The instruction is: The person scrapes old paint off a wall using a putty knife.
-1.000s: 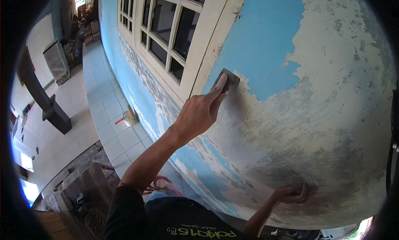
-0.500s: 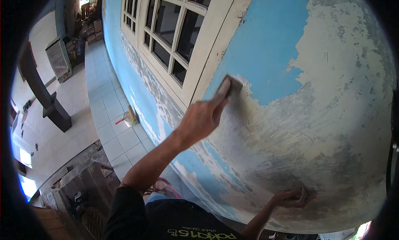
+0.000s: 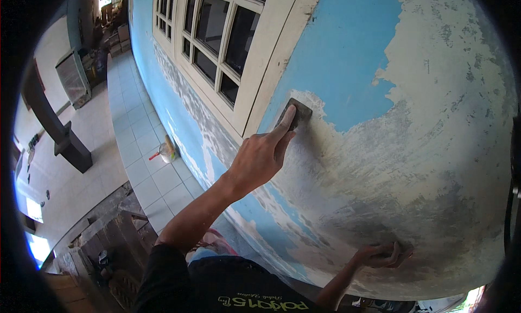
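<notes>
The wall [image 3: 380, 174], patchy with blue paint and grey-white filler, spreads from twelve round to five o'clock. A cream-framed window [image 3: 220, 39] with dark panes sits in it at eleven o'clock, and a pale tiled ledge [image 3: 130, 136] runs along its foot at nine. The black shirt [image 3: 239, 278] fills six o'clock.

The left hand [image 3: 260, 155] is near the centre, its forearm rising from seven o'clock, its fingers pressed onto a dark block. The right hand [image 3: 384, 255] lies at four o'clock, fingers curled close to the wall; whether they grip anything cannot be told.

Smallest is the block [image 3: 303, 116] itself, against the wall at the left hand's fingertips, toward half past one. One finger stretches along its near side, leaving its two-o'clock side uncovered; the thumb's hold is unclear.
</notes>
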Motion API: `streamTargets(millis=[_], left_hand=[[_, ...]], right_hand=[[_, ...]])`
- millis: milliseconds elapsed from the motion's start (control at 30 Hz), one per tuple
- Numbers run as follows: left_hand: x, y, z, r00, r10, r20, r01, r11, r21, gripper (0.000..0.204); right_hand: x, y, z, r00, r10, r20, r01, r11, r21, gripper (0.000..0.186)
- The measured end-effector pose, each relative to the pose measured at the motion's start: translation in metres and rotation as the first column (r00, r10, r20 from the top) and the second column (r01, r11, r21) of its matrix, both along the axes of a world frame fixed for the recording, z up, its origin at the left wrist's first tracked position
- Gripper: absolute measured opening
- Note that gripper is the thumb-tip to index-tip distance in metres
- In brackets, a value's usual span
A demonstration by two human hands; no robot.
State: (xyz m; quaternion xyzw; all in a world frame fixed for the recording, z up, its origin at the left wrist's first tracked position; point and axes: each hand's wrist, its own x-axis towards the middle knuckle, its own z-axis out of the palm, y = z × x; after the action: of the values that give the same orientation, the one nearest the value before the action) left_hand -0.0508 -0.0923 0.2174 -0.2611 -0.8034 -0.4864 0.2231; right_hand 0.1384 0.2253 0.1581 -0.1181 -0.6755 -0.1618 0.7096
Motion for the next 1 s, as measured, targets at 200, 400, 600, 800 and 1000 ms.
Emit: streamTargets(millis=[200,400,600,800,1000], left_hand=[[0.009,-0.004,0.005,1.0,0.012,0.004,-0.012,0.999,-0.045,0.049],[-0.001,-0.012,0.026,1.0,0.0,0.01,0.0,1.0,0.018,0.05],[-0.006,-0.008,0.016,0.996,0.026,-0.089,-0.029,0.999,-0.038,0.05],[-0.003,-0.003,-0.003,0.98,0.019,-0.199,-0.02,1.0,-0.003,0.048],[-0.001,-0.013,0.027,0.993,0.038,0.112,-0.033,0.998,-0.047,0.048]], right_hand=[[0.007,-0.001,-0.001,1.0,0.004,0.019,-0.004,1.0,0.006,0.024],[0.005,-0.007,0.0,1.0,-0.001,0.0,0.001,0.999,-0.046,0.026],[-0.003,-0.006,-0.004,0.999,0.046,-0.021,-0.047,0.998,-0.028,0.024],[0.001,-0.001,-0.006,0.999,0.002,-0.039,-0.004,0.999,-0.054,0.026],[0.007,0.003,-0.006,0.999,0.041,-0.003,-0.041,0.999,-0.016,0.028]])
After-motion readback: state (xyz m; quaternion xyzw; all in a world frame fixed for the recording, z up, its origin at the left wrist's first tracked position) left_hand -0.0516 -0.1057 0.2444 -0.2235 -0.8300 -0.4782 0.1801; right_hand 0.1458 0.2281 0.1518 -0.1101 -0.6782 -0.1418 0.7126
